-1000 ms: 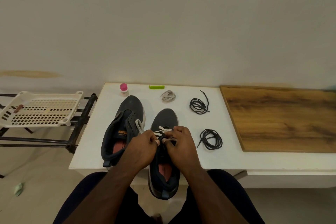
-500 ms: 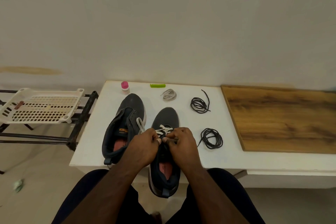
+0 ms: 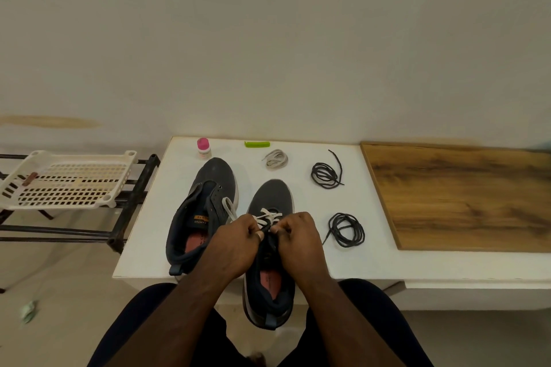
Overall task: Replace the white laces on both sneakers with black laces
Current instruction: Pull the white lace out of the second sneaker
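Two dark grey sneakers lie on a white table (image 3: 298,155). The left sneaker (image 3: 205,197) has no lace in its eyelets. The right sneaker (image 3: 272,199) hangs over the table's front edge and holds a white lace (image 3: 267,215) in its front eyelets. My left hand (image 3: 235,243) and my right hand (image 3: 298,240) meet over its tongue, both with curled fingers pinching the white lace. A loop of that lace (image 3: 229,208) sticks out left of my left hand. Two coiled black laces (image 3: 326,174) (image 3: 346,229) lie to the right. A removed white lace (image 3: 276,159) is coiled at the back.
A small bottle with a pink cap (image 3: 204,148) and a green clip (image 3: 257,144) stand near the table's back edge. A wooden board (image 3: 465,197) covers the table's right part. A white perforated basket (image 3: 65,179) rests on a black rack (image 3: 131,199) to the left.
Both hands have shifted slightly toward the toe of the right sneaker while working the white lace. The shoes and the loose laces have not moved.
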Action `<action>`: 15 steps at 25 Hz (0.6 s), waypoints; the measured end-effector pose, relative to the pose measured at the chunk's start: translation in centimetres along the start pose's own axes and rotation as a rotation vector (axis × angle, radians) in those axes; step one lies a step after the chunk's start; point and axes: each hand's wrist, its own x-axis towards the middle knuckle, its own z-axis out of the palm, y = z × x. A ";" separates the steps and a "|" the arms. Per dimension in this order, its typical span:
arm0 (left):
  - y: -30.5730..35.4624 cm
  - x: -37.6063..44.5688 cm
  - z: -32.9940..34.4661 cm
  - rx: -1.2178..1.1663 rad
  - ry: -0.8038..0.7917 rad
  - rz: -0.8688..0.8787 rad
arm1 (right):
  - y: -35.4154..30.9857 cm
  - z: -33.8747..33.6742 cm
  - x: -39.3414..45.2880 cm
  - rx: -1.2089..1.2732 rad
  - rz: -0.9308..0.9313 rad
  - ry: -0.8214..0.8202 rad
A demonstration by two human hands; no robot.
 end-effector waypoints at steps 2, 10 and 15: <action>-0.1 0.0 0.0 -0.014 0.008 -0.007 | 0.0 0.0 0.0 0.088 0.069 0.120; 0.0 0.1 0.1 -0.021 0.010 -0.009 | -0.1 -0.2 -0.1 0.015 -0.041 0.014; 0.0 0.1 -0.1 -0.030 0.013 -0.014 | 0.2 -0.4 -0.2 0.156 0.024 0.109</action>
